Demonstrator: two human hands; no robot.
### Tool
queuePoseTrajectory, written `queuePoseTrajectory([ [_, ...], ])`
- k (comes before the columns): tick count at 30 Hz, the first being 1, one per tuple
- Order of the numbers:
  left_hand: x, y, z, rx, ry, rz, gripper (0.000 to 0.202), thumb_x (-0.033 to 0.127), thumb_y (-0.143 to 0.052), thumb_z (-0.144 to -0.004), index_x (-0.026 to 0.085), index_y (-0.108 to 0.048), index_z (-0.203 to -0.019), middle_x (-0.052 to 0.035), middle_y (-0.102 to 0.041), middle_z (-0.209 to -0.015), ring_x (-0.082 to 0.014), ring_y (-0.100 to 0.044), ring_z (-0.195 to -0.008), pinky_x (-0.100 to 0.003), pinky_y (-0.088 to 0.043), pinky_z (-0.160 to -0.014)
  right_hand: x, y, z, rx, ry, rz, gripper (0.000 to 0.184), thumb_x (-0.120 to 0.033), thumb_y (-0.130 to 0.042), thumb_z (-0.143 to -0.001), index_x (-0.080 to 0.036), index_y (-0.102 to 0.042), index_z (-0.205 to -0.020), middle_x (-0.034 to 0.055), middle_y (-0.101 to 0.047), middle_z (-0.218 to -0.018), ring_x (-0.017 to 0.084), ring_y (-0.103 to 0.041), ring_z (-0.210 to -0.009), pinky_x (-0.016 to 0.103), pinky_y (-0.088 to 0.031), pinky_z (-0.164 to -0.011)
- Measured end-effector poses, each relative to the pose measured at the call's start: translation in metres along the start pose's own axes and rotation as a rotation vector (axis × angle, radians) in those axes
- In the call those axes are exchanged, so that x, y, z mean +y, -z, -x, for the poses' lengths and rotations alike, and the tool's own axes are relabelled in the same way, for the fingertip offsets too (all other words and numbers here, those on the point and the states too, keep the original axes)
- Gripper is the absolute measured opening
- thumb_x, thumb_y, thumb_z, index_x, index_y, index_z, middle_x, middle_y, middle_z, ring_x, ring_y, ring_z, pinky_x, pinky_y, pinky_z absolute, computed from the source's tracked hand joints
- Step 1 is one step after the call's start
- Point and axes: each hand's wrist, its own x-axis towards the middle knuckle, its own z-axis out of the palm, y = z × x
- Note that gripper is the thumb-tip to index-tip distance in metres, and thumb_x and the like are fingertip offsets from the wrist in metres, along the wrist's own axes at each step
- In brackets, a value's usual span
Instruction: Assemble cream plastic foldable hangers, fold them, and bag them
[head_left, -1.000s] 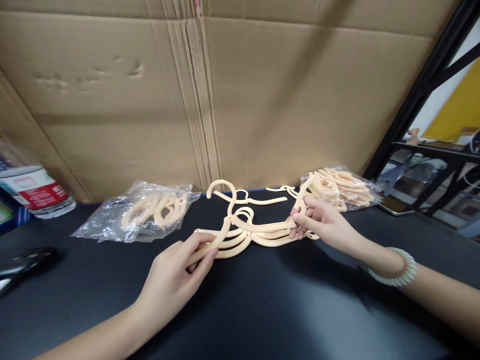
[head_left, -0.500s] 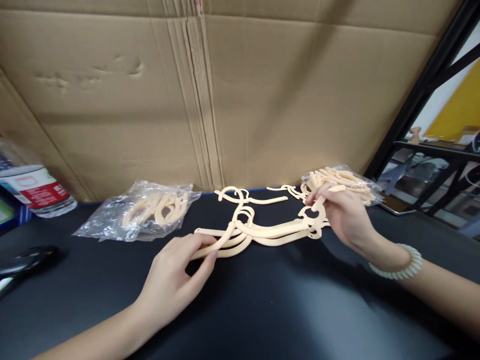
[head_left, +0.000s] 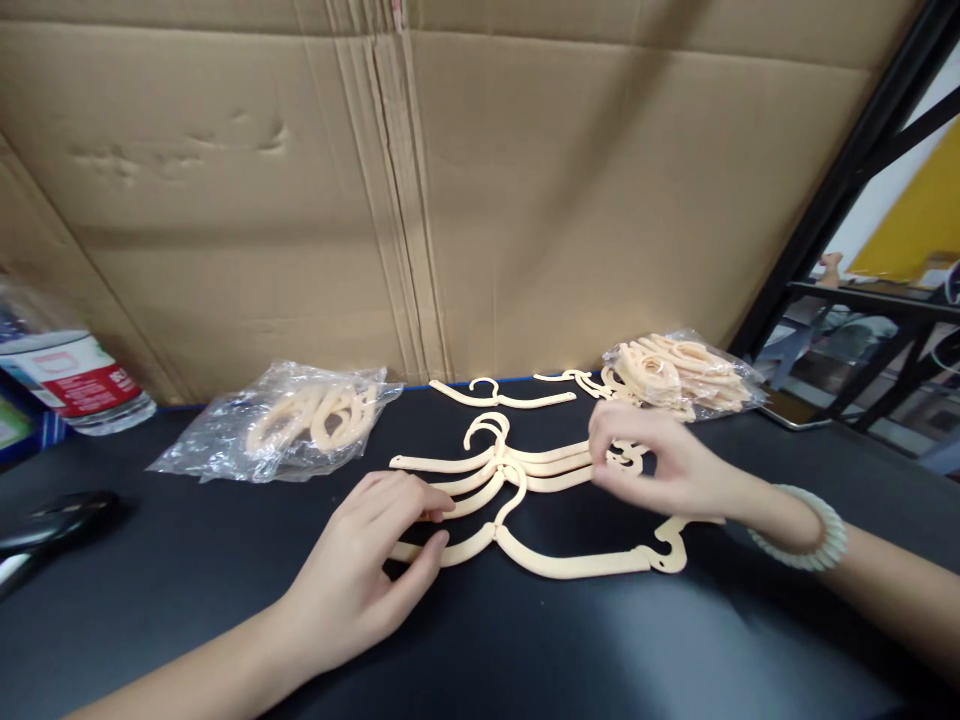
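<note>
A cream folding clothes hanger lies nearest to me on the dark table, its curved hook tilted up over the stack behind it. Over its left arm rests my left hand, thumb and fingers apart, with the fingertips close to the stack. Several matching hangers overlap in that stack, hooks pointing away from me. My right hand, blurred by motion, hovers at the right ends of the stacked hangers. Its fingers are bent, and whether they grip one cannot be made out.
Farther back lies another hanger. Clear plastic bags with cream parts sit at left and right. A black mouse and a red-labelled bottle are at far left. A cardboard wall rises behind the table.
The hanger that both hands held over the stack now lies on the table in front of it. My left hand's fingers have loosened, and my right hand has let go of its right end.
</note>
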Motion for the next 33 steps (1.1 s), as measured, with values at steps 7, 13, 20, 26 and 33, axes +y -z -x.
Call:
queuePoseTrajectory([
  [7,0.004,0.002,-0.004,-0.145,-0.161,0.096,0.023,0.004,-0.05,-0.084,0.021,-0.054,-0.1,-0.0038,-0.062,-0.089,-0.0186,-0.056,-0.081,-0.034,-0.045,-0.079,-0.008,-0.016,0.007,-0.439,0.153,0.258,0.027,-0.04,-0.071,-0.077,-0.019,-0.055,-0.074,0.0003,-0.057,-0.072,0.019,-0.046,-0.079,0.034,-0.033,-0.076],
  [13,0.005,0.001,-0.003,-0.141,-0.115,0.08,0.022,0.005,-0.043,-0.089,0.021,-0.058,-0.094,-0.0049,-0.063,-0.091,-0.0194,-0.057,-0.084,-0.036,-0.044,-0.081,-0.005,-0.015,0.003,-0.395,0.129,0.379,0.018,-0.027,-0.06,-0.086,-0.019,-0.053,-0.071,0.0012,-0.055,-0.07,0.018,-0.044,-0.077,0.034,-0.031,-0.075],
  [20,0.002,-0.003,0.0,-0.136,-0.039,-0.006,0.023,0.009,-0.042,-0.092,0.022,-0.06,-0.096,-0.0065,-0.063,-0.098,-0.0216,-0.057,-0.091,-0.038,-0.045,-0.083,0.002,-0.015,0.003,-0.3,0.075,0.475,0.015,-0.029,-0.06,-0.089,-0.019,-0.056,-0.079,0.0032,-0.056,-0.076,0.019,-0.045,-0.079,0.034,-0.032,-0.076],
  [26,0.001,-0.003,0.0,-0.124,-0.024,-0.014,0.021,0.008,-0.044,-0.09,0.021,-0.06,-0.097,-0.0061,-0.063,-0.1,-0.0218,-0.055,-0.094,-0.038,-0.045,-0.085,0.005,-0.015,0.004,-0.278,0.053,0.482,0.012,-0.028,-0.06,-0.089,-0.018,-0.057,-0.082,0.003,-0.057,-0.079,0.019,-0.047,-0.077,0.033,-0.032,-0.076],
  [33,-0.001,-0.002,0.001,-0.164,-0.042,-0.051,0.025,0.01,-0.046,-0.09,0.022,-0.061,-0.105,-0.0078,-0.064,-0.109,-0.0232,-0.058,-0.101,-0.037,-0.047,-0.089,0.007,-0.014,0.004,-0.261,0.068,0.511,0.007,-0.023,-0.057,-0.088,-0.019,-0.057,-0.083,0.0036,-0.058,-0.079,0.019,-0.047,-0.077,0.034,-0.032,-0.076],
])
